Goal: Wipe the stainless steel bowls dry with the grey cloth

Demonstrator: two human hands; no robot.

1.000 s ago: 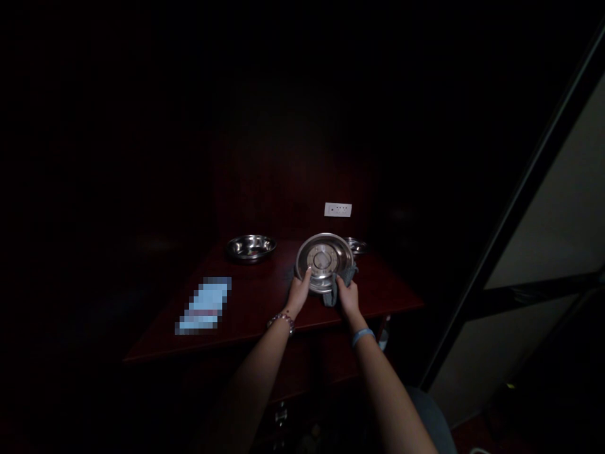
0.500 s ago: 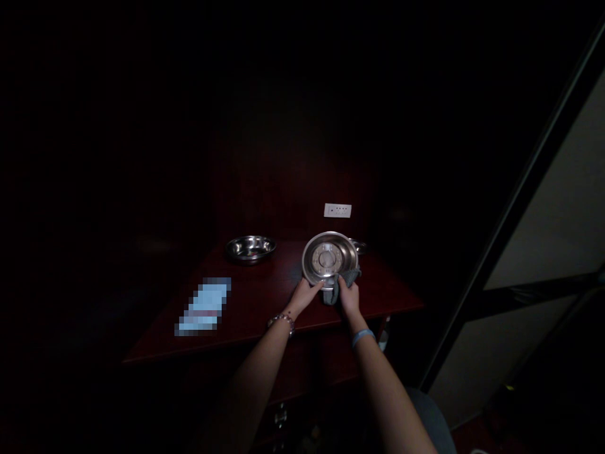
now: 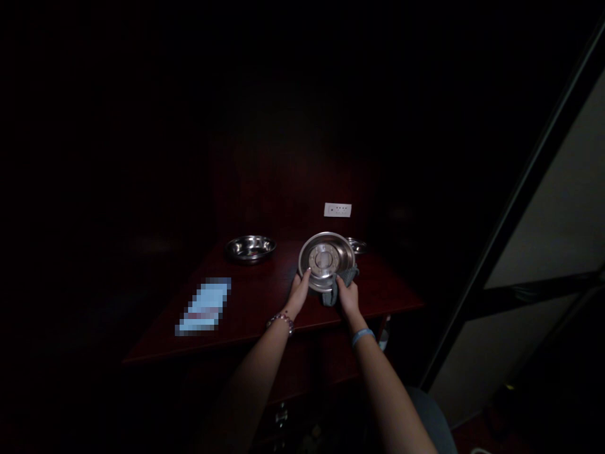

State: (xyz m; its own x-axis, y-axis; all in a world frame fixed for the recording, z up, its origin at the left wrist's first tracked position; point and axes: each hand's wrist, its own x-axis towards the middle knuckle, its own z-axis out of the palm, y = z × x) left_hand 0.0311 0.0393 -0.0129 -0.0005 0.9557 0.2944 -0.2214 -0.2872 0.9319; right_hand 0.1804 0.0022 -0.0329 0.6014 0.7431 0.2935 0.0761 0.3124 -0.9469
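A round stainless steel bowl (image 3: 347, 252) is held up above the dark red desk, tilted so that its inside faces me. My left hand (image 3: 297, 296) grips the bowl's lower left rim, thumb over the edge and the other fingers hidden behind it. At the lower right rim, my right hand (image 3: 348, 297) is closed on a grey cloth (image 3: 329, 296), which is folded over the edge between hand and metal. Whether the right fingers also clasp the bowl through the cloth is partly hidden.
Another steel bowl (image 3: 250, 250) sits on the desk (image 3: 255, 302) at the back left. Behind the held bowl, a further shiny metal dish (image 3: 357, 246) shows in part. A blurred-out light blue item (image 3: 204, 307) lies at left. A white socket panel (image 3: 337, 210) is on the back wall.
The bowl has shifted slightly left. My left hand has slid a little up and round the rim to the left; my right hand stays with the cloth at the lower right edge.
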